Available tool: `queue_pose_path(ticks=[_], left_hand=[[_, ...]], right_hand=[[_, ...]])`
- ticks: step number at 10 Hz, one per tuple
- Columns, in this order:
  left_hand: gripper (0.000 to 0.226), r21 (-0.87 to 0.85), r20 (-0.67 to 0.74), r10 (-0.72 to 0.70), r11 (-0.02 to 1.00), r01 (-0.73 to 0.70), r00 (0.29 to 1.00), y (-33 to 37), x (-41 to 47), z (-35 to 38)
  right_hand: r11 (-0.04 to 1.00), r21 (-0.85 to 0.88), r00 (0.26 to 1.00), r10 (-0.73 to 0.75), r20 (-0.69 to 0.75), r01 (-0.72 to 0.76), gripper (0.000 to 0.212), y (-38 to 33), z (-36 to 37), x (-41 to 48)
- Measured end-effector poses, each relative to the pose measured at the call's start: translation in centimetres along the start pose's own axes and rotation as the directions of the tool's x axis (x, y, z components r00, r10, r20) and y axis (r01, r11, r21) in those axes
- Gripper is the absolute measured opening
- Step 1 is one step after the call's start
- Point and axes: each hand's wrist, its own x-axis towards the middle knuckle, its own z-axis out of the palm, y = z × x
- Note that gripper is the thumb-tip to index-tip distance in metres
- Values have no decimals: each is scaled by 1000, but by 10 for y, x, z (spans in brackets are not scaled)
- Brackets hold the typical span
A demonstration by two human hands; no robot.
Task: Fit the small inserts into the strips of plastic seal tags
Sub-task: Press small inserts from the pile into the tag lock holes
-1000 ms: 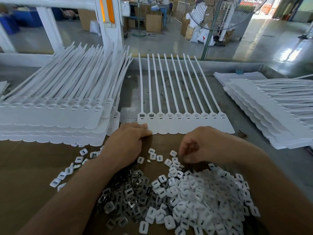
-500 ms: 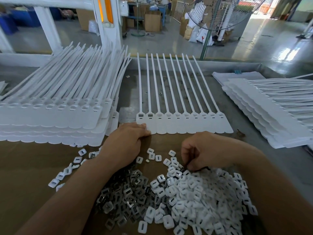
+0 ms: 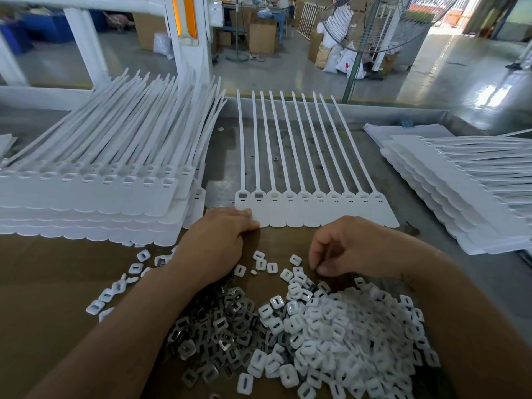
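Over the last second the right hand (image 3: 354, 249) was dipped into the far edge of the pile of inserts (image 3: 331, 335) and drawn back up a little. Its thumb and fingertips were closed together at the pile's 12 o'clock rim. Whether an insert was caught between them could not be made out. A pick was judged to be under way or just completed, with seating into the strip to follow.

The left hand (image 3: 216, 240) was kept where it had been, knuckles up, with relaxed fingers pressed on the near left corner of the strip of seal tags (image 3: 316, 214). The strip lay flat at 12 o'clock from the pile. Its two leftmost pockets looked grey and were judged filled; the rest looked white.

The strip was flanked closely at 9 o'clock by a stack of strips (image 3: 86, 197), and another stack (image 3: 460, 203) lay apart at 3 o'clock. Open room was left only between pile and strip, over bare cardboard (image 3: 57, 283).
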Motion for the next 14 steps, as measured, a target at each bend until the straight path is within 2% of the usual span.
queue_pose_path(ticks=[2,4,6,8,9,11,14], left_hand=[[45,-5,-5,4,1000,-4,1000,0,0,0],[45,0,-12,6,1000,-6,1000,0,1,1],[46,-3,-41,24,1000,-24,999,0,0,1],[40,6,-60,69,998,-69,996,1,0,0],[40,5,-59,70,998,-69,996,0,-2,-1],[40,6,-60,64,998,-64,996,1,-2,-2],[39,18,-57,68,998,-67,996,0,-1,-1]], right_hand=[[1000,11,995,-25,-93,27,20,2,-1,0],[988,141,953,-10,-301,55,16,0,-4,13],[993,115,938,11,-347,31,17,-9,-11,43],[990,143,878,71,-473,-3,8,-12,-15,82],[985,168,854,116,-507,-35,7,-13,-12,98],[990,93,852,140,-505,-107,17,-6,-8,118],[987,32,849,151,-506,-157,16,-6,-8,119]])
